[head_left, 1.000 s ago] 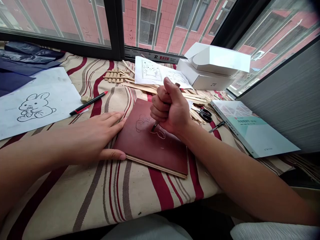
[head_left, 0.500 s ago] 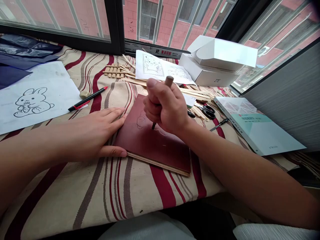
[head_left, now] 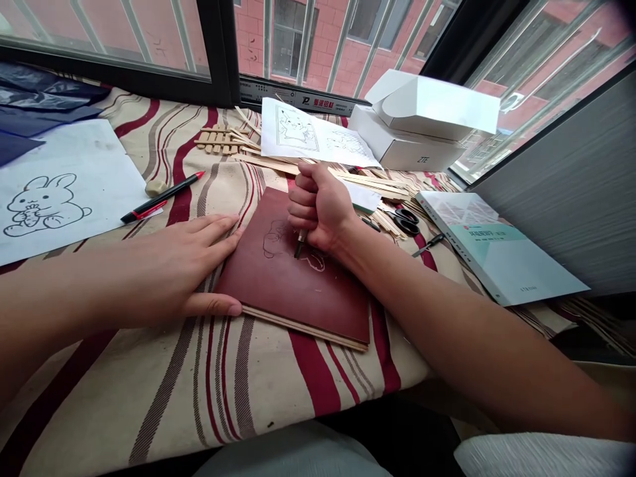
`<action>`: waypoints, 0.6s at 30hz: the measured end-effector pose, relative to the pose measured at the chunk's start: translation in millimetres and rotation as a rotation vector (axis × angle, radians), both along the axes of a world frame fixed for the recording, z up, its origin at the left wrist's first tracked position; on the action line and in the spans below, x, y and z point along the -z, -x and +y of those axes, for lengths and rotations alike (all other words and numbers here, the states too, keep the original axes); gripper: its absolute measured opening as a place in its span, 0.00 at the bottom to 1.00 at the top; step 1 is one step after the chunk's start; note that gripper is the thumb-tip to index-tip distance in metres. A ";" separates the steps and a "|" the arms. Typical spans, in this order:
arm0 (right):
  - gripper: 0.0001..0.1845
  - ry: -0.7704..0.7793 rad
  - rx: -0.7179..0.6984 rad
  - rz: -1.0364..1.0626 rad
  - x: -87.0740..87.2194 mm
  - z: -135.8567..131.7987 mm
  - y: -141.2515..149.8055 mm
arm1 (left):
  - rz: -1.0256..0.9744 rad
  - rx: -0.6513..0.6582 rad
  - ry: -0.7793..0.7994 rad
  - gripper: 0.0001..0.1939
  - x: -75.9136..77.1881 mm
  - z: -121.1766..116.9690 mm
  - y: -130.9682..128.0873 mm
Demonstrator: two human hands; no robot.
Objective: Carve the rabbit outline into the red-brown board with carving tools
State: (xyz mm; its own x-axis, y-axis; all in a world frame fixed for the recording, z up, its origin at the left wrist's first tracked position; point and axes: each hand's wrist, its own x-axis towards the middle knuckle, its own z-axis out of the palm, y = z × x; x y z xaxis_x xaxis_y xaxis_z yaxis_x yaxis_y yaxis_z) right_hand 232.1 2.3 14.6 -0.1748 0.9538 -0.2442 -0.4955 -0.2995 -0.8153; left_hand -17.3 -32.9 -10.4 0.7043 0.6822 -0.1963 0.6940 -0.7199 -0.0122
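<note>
A dark red-brown board point(head_left: 293, 301) with a pale layered edge lies flat on the striped cloth. It bears a thin rabbit outline, and part of it shows as pale cut lines. My right hand point(head_left: 320, 205) is wrapped in a fist round a carving tool point(head_left: 300, 244), whose dark tip meets the board near the drawing. Most of the tool's handle is hidden in the fist. My left hand point(head_left: 199, 265) lies flat with fingers stretched out, fingertips and thumb against the board's left edge.
Left lie a paper with a rabbit drawing point(head_left: 50, 199), a black and red pen point(head_left: 161, 197) and a pale lump point(head_left: 156, 188). Behind the board are wooden strips point(head_left: 268, 163), a drawing sheet point(head_left: 298, 132) and a white box point(head_left: 417, 146). Scissors point(head_left: 405, 222) and a book point(head_left: 507, 252) sit right.
My right fist has tilted and dropped lower, so the tool's top end no longer shows and more pale cut line is visible. The view shifted slightly; my left hand stays at the board's edge.
</note>
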 end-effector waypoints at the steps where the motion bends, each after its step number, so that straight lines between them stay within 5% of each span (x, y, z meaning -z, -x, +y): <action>1: 0.30 -0.006 0.008 0.023 -0.4 -1.0 -1.7 | 0.004 0.002 -0.001 0.62 1.5 0.3 1.4; 8: 0.34 -0.295 -0.002 0.022 -9.9 -22.8 -3.7 | 0.010 0.005 -0.003 0.62 3.2 1.4 1.2; 18: 0.37 -0.328 0.002 -0.079 -14.1 -33.3 6.0 | 0.111 -0.071 0.033 0.66 -10.5 -2.4 -9.9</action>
State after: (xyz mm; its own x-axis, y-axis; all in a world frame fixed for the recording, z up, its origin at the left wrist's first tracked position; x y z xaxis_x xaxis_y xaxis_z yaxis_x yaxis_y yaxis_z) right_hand 226.1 -31.0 28.7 -0.1655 0.9842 0.0635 -0.4276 -0.0136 -0.9039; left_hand -7.4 -35.2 0.1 0.6272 0.7214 -0.2936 0.7390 -0.6703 -0.0684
